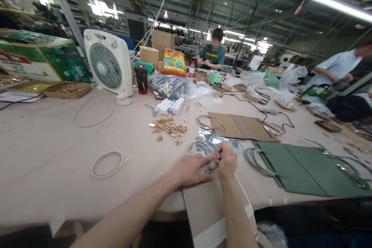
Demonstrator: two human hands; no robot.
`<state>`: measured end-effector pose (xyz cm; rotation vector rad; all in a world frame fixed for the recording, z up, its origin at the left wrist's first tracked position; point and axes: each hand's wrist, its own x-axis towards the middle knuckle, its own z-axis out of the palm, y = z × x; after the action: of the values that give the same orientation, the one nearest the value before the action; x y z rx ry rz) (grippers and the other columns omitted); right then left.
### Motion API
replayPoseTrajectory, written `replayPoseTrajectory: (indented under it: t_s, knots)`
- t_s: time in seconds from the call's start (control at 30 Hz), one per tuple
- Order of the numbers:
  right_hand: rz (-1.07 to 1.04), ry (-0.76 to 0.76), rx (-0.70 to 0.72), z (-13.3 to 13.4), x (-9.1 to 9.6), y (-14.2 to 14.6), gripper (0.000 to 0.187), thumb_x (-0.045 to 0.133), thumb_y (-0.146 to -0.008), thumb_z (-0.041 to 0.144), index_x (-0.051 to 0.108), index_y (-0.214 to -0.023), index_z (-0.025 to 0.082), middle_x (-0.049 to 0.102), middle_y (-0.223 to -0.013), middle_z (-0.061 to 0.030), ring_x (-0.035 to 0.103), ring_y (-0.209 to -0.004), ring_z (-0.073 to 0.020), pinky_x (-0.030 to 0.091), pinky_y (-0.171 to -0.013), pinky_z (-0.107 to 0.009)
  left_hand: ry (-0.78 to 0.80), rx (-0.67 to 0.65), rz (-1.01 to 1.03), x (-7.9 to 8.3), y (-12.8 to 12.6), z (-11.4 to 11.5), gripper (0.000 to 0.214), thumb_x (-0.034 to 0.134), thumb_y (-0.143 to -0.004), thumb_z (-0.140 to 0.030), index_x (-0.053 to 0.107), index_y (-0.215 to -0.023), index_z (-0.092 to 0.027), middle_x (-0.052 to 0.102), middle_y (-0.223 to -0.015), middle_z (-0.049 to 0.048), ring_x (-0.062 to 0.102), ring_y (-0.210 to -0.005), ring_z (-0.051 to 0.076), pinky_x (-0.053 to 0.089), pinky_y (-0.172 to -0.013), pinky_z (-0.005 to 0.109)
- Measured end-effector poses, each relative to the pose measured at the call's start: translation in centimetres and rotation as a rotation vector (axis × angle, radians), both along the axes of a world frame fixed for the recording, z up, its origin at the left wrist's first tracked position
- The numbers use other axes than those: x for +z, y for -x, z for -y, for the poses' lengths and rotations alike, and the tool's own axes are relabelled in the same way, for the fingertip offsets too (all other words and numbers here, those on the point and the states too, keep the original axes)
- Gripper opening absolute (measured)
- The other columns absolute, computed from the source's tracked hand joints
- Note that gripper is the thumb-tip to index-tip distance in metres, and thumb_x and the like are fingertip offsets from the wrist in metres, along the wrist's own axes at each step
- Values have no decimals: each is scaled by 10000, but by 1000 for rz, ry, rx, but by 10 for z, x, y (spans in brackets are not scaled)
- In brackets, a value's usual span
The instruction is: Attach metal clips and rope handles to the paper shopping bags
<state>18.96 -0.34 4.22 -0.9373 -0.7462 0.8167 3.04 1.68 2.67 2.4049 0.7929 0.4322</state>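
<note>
My left hand [192,169] lies on a light beige-grey panel [203,205] with white edges that hangs over the table's front edge. Its thumb and fingers are spread around a small spot near the panel's far end. My right hand [226,161] is closed in a fist just above that spot; what it grips is mostly hidden by the fingers. Clear plastic film [200,148] lies just beyond both hands. A heap of gold-coloured metal fittings [167,126] is further off, to the left.
To the right lie green bag panels [308,168] with plastic-wrapped handles and a brown bag panel [241,126]. A white coil [107,164], a fan [109,62] and a dark tumbler [141,79] stand left. One person [213,52] sits opposite; another [337,66] is at right.
</note>
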Motion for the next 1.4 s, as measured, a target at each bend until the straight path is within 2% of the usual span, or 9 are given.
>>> replayPoseTrajectory:
  t_s: [0.13, 0.27, 0.4, 0.57, 0.77, 0.9, 1.0, 1.23, 1.4]
  knots:
    - [76, 52, 24, -8, -5, 6, 422, 654, -926, 490, 497, -652, 210, 387, -471, 96, 347, -356, -70, 240, -349, -203, -36, 10, -34, 0, 0, 2, 551, 663, -896, -606, 589, -1376, -345, 695, -1180, 52, 673, -1075, 284, 514, -918, 346]
    - [177, 101, 79, -10, -4, 7, 433, 640, -934, 513, 497, -653, 216, 365, -455, 100, 328, -356, -76, 230, -347, -216, -57, 8, -30, -4, 0, 1, 479, 668, -904, -567, 609, -1308, -317, 682, -1215, 48, 664, -1101, 283, 519, -913, 346]
    - [274, 109, 70, -10, -3, 7, 457, 621, -951, 510, 484, -628, 217, 383, -457, 89, 339, -366, -77, 256, -359, -225, -64, 5, -21, -4, 0, 1, 440, 651, -917, -559, 624, -1277, -307, 679, -1229, 48, 668, -1101, 287, 531, -901, 358]
    - [250, 91, 77, -2, -7, 6, 444, 592, -975, 491, 483, -641, 218, 364, -470, 92, 335, -367, -80, 255, -358, -225, -47, -7, -8, -5, 1, 0, 449, 613, -941, -570, 608, -1334, -354, 682, -1224, 45, 668, -1099, 279, 528, -941, 372]
    - [243, -42, 24, 12, -14, 8, 428, 577, -999, 435, 491, -647, 206, 391, -496, 78, 358, -404, -77, 269, -388, -212, -58, -19, 15, -8, 1, -1, 448, 602, -952, -570, 606, -1347, -359, 679, -1245, 48, 655, -1123, 269, 514, -974, 365]
    - [71, -148, -3, 17, -8, 4, 387, 567, -1002, 377, 502, -662, 203, 387, -498, 84, 316, -383, -68, 254, -370, -196, -83, -26, -23, -6, 0, -1, 614, 655, -880, -670, 574, -1402, -357, 684, -1206, 57, 662, -1081, 282, 520, -934, 364]
    - [29, -211, -5, 19, -4, 2, 387, 549, -1007, 350, 498, -654, 201, 371, -488, 87, 310, -373, -65, 251, -365, -190, -101, -6, -72, -4, -1, 0, 748, 682, -795, -771, 578, -1402, -346, 689, -1121, 61, 673, -1008, 291, 528, -862, 364]
    - [52, -180, 84, 19, -5, 11, 380, 566, -1003, 337, 494, -654, 203, 380, -499, 85, 295, -374, -64, 245, -357, -190, -106, 1, -71, -4, -1, 0, 655, 714, -791, -728, 610, -1326, -364, 692, -1134, 41, 681, -1015, 280, 526, -846, 347]
    - [71, -312, 24, 24, 6, 11, 386, 551, -1009, 319, 496, -645, 204, 367, -494, 80, 313, -397, -76, 265, -383, -202, -92, -9, -92, -2, 0, 1, 690, 694, -808, -729, 574, -1390, -377, 695, -1133, 44, 680, -1014, 279, 526, -867, 351]
